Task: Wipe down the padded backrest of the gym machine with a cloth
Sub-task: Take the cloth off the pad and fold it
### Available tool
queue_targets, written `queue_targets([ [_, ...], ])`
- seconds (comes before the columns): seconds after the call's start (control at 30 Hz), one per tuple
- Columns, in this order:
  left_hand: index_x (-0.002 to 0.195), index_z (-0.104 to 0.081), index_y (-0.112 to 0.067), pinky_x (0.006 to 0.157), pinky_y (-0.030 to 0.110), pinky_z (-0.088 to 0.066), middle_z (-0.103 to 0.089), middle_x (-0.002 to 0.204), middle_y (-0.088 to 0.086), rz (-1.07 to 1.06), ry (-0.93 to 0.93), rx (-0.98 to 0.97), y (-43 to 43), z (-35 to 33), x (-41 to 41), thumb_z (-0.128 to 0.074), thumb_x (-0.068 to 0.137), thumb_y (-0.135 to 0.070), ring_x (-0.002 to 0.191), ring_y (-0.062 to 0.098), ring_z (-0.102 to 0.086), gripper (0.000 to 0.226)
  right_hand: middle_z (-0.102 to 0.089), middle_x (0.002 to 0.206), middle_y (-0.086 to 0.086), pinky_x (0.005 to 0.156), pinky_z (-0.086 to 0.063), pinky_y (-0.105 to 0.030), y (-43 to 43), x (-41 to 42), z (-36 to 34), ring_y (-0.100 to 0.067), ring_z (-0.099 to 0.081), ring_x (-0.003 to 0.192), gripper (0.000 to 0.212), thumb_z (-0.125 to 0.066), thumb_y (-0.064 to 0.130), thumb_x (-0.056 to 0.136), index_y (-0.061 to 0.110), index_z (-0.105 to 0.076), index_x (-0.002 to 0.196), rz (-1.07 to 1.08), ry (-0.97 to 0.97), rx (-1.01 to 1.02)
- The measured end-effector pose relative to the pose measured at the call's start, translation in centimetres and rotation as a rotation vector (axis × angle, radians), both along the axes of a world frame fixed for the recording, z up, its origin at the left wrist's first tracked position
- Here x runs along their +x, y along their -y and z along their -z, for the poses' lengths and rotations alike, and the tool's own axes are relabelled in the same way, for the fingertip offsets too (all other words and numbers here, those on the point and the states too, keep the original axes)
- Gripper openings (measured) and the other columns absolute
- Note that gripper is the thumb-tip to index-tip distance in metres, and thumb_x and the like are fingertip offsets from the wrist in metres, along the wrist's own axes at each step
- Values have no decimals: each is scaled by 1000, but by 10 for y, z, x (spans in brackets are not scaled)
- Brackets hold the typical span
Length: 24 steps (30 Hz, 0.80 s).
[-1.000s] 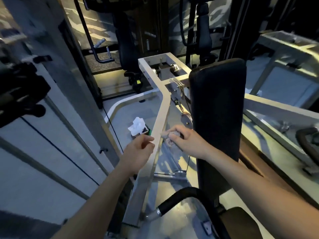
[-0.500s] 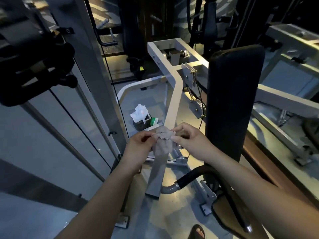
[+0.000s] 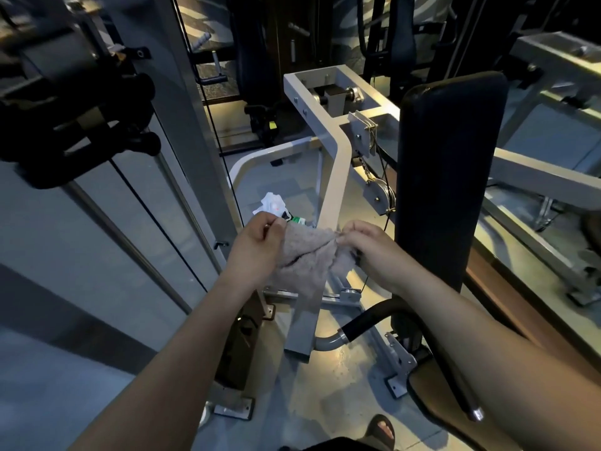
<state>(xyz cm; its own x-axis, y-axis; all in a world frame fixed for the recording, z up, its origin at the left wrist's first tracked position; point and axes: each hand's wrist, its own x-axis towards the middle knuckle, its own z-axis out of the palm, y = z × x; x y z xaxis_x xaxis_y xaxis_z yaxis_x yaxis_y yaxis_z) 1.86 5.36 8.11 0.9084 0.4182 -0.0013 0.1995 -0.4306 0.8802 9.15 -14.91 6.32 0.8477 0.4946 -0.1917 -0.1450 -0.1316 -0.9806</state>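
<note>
1. Cloth [image 3: 305, 258]: a grey-beige, fleecy rag stretched between both hands. Its lower part drapes down in front of the white-painted steel frame beam [image 3: 335, 177]. It is left of the backrest and does not touch it.
2. Left hand [image 3: 260, 242]: the thumb and curled fingers pinch the cloth's upper left edge.
3. Right hand [image 3: 374, 252]: the fingertips pinch the upper right edge, and the hand is close to the backrest's left side. Pulling the two edges apart opens the rag, probably to give a flat wiping face.
4. Backrest [image 3: 448, 177]: a tall, black, padded upright with rounded corners. Nothing touches it, so wiping is judged not yet begun.
5. Black foam-sleeved handle bar [image 3: 364, 323]: it curves out below the right forearm.
6. Crumpled white tissue [image 3: 271, 203]: it lies on the floor beyond the hands, inside the curved frame base.
7. Change from earlier views:
   - One second ago the cloth was a small wad at the right hand, with the left hand just reaching it.
   - Half a second ago both hands gripped it close together, still bunched.
   - Now the hands are farther apart and the cloth is visibly wider and flatter.
</note>
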Motion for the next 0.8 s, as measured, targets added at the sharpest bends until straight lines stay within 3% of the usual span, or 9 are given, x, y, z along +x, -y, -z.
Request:
queue_targets([
  [0.1, 102, -58, -23, 62, 29, -37, -57, 84, -2, 75, -75, 104, -8, -5, -1, -42, 107, -38, 74, 9, -50, 23, -59, 79, -2, 70, -50, -33, -5, 3, 0, -18, -59, 78, 18, -56, 12, 101, 17, -50, 84, 10, -163, 138],
  [0.2, 102, -55, -18, 66, 29, -38, -60, 85, 3, 134, -97, 137, -18, -6, 1, -40, 108, -37, 75, 12, -52, 25, -63, 91, -3, 77, -56, -38, -9, 7, 6, -20, -62, 88, 12, -56, 17, 102, 16, -50, 92, -8, -211, 130],
  [0.27, 103, -55, -18, 71, 33, -42, -65, 93, 7, 161, -100, 112, -24, -5, 2, -39, 108, -39, 83, 19, -58, 27, -62, 91, -3, 73, -57, -35, -11, 10, 7, -18, -63, 85, 10, -57, 16, 101, 16, -51, 94, -43, -217, 100],
  [0.37, 105, -54, -17, 70, 33, -41, -60, 86, 3, 194, -87, 45, -29, -3, 1, -38, 109, -41, 79, 17, -53, 30, -63, 98, -7, 76, -60, -37, -16, 15, 10, -22, -64, 88, 10, -60, 4, 97, 13, -61, 102, -57, -184, 26],
  [0.47, 111, -50, -22, 68, 35, -44, -63, 83, 4, 284, -110, 30, -35, -2, 2, -46, 106, -47, 73, 19, -55, 26, -70, 105, -6, 92, -59, -39, -18, 19, 9, -27, -66, 100, 24, -60, -5, 93, 12, -71, 103, 5, -108, -47],
  [0.53, 122, -44, -27, 72, 39, -52, -73, 98, 5, 380, -203, -105, -42, -2, 2, -64, 99, -41, 80, 22, -64, 34, -71, 113, -8, 86, -61, -33, -17, 23, 6, -25, -68, 103, 27, -59, -3, 95, 18, -70, 108, 65, -47, -37],
  [0.6, 132, -39, -36, 86, 40, -57, -72, 109, 5, 446, -312, -126, -50, 1, 3, -76, 93, -31, 96, 24, -69, 55, -71, 113, -10, 85, -63, -36, -13, 28, 3, -24, -69, 97, 33, -54, 1, 100, 28, -62, 118, 116, 26, -13],
  [0.7, 130, -42, -55, 99, 50, -57, -68, 121, 9, 407, -370, -149, -55, 8, 5, -74, 92, -24, 108, 31, -69, 58, -64, 110, -7, 76, -65, -39, -6, 32, 2, -22, -70, 96, 33, -43, 3, 105, 32, -49, 121, 139, 149, -50],
  [0.8, 124, -53, -51, 99, 54, -55, -67, 120, 11, 269, -303, -198, -47, 19, 7, -64, 100, -19, 111, 29, -66, 41, -62, 101, -13, 71, -63, -51, 0, 32, 13, -32, -70, 84, 31, -38, 7, 106, 36, -50, 109, 85, 352, -245],
])
